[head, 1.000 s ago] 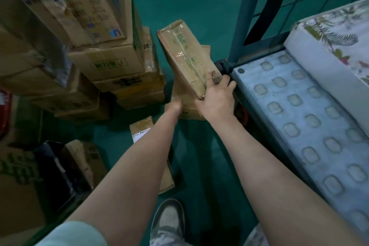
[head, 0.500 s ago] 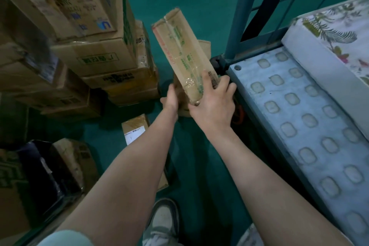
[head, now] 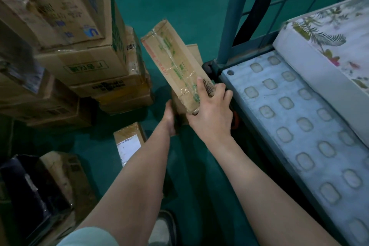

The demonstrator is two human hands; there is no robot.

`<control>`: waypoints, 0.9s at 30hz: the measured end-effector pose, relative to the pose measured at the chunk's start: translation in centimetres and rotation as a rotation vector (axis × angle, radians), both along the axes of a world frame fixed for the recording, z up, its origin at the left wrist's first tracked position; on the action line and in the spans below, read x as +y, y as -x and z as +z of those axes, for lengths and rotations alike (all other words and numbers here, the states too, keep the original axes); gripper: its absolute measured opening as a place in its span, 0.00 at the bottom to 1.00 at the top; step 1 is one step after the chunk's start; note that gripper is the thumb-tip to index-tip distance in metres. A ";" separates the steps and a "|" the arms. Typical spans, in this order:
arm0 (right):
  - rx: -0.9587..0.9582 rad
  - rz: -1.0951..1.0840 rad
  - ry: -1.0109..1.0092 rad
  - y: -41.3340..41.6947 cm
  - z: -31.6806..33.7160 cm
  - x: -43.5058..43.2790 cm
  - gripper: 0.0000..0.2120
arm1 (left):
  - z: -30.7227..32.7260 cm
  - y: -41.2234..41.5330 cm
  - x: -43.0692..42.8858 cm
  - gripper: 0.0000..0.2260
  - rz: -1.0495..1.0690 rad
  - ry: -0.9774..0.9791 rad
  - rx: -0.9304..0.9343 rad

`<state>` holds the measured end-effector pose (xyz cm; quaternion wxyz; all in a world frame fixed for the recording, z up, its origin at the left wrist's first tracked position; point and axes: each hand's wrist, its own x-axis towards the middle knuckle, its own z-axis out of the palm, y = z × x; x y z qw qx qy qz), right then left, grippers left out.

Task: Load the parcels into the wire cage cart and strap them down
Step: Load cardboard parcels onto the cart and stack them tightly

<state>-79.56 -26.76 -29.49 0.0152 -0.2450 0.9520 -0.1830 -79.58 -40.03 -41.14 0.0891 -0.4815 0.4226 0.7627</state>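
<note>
My right hand (head: 211, 114) grips the near end of a long, narrow taped cardboard parcel (head: 171, 66), which tilts up and away to the left above the floor. My left hand (head: 169, 120) holds the edge of a second brown parcel (head: 191, 54) that stands behind and below the first one; its fingers are mostly hidden. The wire cage cart (head: 235, 18) stands at the right, with a pale dimpled base (head: 299, 118). A white box with a leaf print (head: 327, 50) lies on that base at the far side.
A tall stack of cardboard boxes (head: 83, 50) fills the left. A small labelled parcel (head: 129, 142) and another box (head: 65, 173) lie on the green floor. A black strap (head: 257, 4) hangs on the cart's mesh. My shoe (head: 165, 227) is at the bottom.
The long parcel has been lifted higher and drawn slightly toward me in my right hand. My left hand has slid onto the edge of the second parcel.
</note>
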 end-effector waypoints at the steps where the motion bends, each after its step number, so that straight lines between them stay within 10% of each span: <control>1: 0.004 -0.001 0.002 0.0 -0.1 0.0 0.41 | -0.1 0.1 0.1 0.35 -0.018 -0.033 0.012; 27: -0.052 -0.076 0.214 0.1 1.2 -0.3 0.40 | 0.8 -2.2 -0.3 0.55 -0.028 0.049 0.004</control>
